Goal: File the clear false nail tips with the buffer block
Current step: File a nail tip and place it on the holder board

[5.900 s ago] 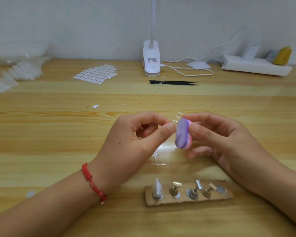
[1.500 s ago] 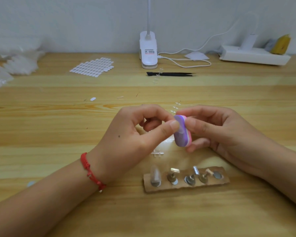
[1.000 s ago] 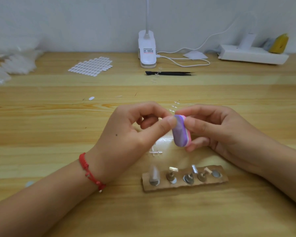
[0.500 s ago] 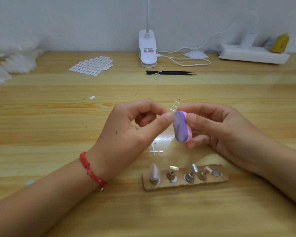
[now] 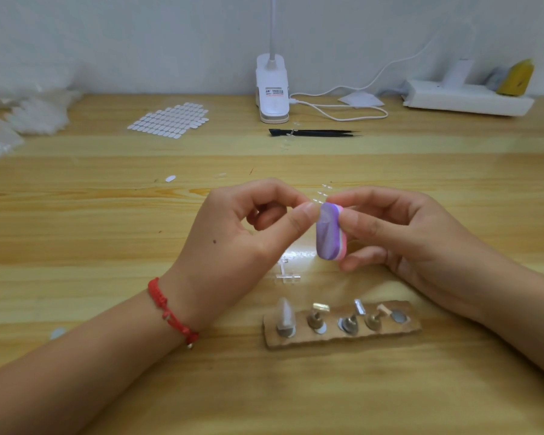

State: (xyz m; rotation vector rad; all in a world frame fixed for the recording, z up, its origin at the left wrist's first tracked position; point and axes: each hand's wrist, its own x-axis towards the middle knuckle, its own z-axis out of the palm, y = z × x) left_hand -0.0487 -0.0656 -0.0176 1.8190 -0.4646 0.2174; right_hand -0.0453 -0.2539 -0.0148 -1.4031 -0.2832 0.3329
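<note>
Standing long-axis vertical: buffer block, gripped by right hand; left hand pinches clear nail tips at its top.

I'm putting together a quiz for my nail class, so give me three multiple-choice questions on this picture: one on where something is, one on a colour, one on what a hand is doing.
1. Where do the tweezers lie?
A. just in front of the lamp base
B. inside a cup
C. on a plate

2. What colour is the bracelet?
A. blue
B. red
C. green

3. What is the right hand doing?
A. lying flat and empty
B. holding scissors
C. gripping the buffer block

Answers: 1 A, they lie on the wood right by the lamp's clip; 2 B, a red cord circles the wrist; 3 C, its thumb and fingers pinch the purple and pink block.
</note>
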